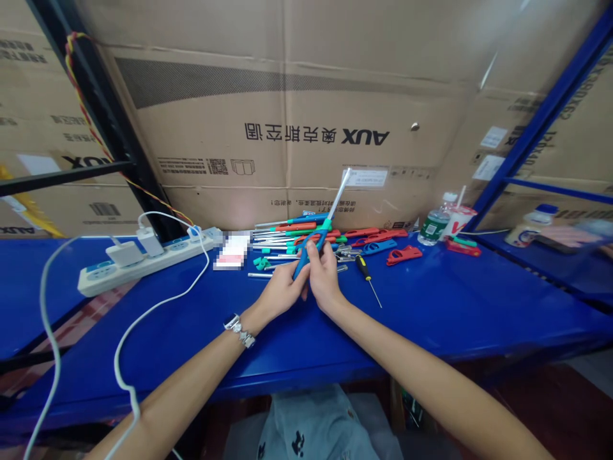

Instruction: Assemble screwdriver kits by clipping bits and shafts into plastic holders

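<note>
Both hands grip a long-nosed lighter (338, 197) with a blue handle, a green collar and a silver tube that points up and away. My left hand (281, 287) is closed round the lower handle, and a watch-like bracelet circles that wrist. Higher on the handle, my right hand (325, 275) presses its thumb near the collar. Behind the hands lies a heap of similar lighters (299, 227) in red, blue and green, with loose metal tubes (261, 275). Red handle shells (405, 255) and a blue shell (378, 246) lie to the right. Fingers cover part of the held handle.
A yellow-and-black screwdriver (364, 267) lies right of my hands on the blue table (431, 306). A white power strip (98, 279) with plugs and trailing cables is at left. A water bottle (432, 225) and a cup (460, 221) stand at right. Large cartons (306, 83) rise behind.
</note>
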A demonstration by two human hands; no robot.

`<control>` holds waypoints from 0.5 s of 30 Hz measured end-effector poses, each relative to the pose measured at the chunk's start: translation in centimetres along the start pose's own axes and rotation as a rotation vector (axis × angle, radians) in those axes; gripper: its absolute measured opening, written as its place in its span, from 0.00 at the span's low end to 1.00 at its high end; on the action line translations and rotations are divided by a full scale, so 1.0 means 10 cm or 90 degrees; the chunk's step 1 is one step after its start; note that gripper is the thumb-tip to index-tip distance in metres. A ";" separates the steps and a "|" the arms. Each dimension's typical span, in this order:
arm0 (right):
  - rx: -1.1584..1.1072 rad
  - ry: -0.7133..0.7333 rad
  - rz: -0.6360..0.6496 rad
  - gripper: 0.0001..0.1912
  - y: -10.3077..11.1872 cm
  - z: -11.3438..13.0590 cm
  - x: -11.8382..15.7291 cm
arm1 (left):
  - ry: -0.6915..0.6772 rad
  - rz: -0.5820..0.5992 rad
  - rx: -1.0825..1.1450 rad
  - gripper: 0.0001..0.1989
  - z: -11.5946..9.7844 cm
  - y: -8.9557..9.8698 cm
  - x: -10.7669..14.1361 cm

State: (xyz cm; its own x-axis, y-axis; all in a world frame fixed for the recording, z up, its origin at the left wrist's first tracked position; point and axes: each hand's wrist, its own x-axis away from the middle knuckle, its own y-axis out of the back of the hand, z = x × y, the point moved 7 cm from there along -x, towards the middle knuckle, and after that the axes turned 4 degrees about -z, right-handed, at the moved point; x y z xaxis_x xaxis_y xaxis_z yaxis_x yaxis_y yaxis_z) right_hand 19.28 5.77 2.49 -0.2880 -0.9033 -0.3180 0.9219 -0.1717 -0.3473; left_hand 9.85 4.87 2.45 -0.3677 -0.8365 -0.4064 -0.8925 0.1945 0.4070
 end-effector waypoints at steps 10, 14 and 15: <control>0.174 0.059 0.185 0.20 0.02 0.07 0.05 | -0.017 0.017 -0.059 0.29 0.05 0.30 0.02; 0.283 0.044 0.277 0.19 0.04 0.10 0.13 | -0.020 -0.253 0.084 0.22 -0.03 0.64 -0.08; 0.324 0.078 0.293 0.19 0.03 0.14 0.17 | -0.023 -0.281 0.154 0.21 -0.05 0.64 -0.11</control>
State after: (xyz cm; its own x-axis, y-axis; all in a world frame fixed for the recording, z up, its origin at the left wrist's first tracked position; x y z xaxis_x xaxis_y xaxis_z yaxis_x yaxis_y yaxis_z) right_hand 19.42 3.67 3.08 0.1609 -0.8828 -0.4412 0.9554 0.0272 0.2940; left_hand 4.70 6.79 5.84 0.0527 -0.8481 -0.5272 -0.9984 -0.0566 -0.0087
